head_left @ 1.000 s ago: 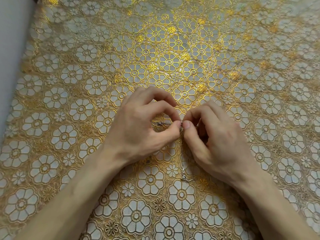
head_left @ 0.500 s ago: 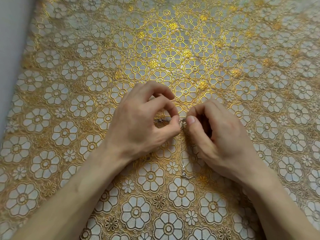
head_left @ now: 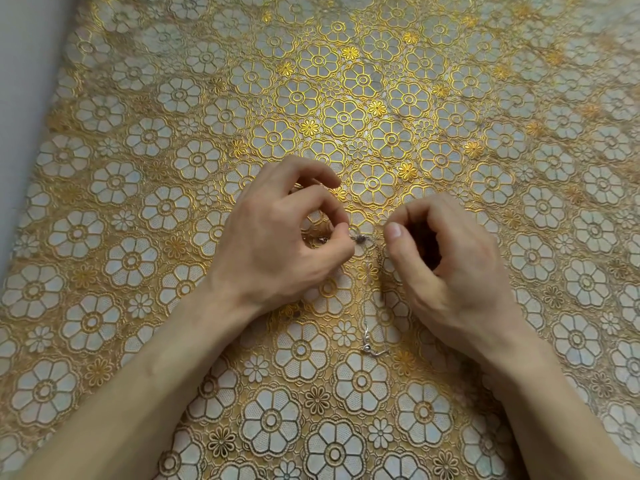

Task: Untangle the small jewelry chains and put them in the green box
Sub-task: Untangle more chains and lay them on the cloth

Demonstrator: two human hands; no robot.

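Tablecloth (head_left: 346, 116) was gold, covered in repeating white-petalled flower medallions with small yellow daisies between. Jewelry chains (head_left: 366, 329) were silver, one strand darker, brownish. Wall (head_left: 20, 81) past left edge was plain grey.

Items in view, by count.
Two hands, left hand (head_left: 273, 244) and right hand (head_left: 450, 268); one tangle of chains (head_left: 360, 238), two strands hanging below, exact chain number unclear; one floral tablecloth (head_left: 138, 168).

chains (head_left: 367, 348): links too fine, knot blurred | forearms (head_left: 156, 393): cut by bottom edge
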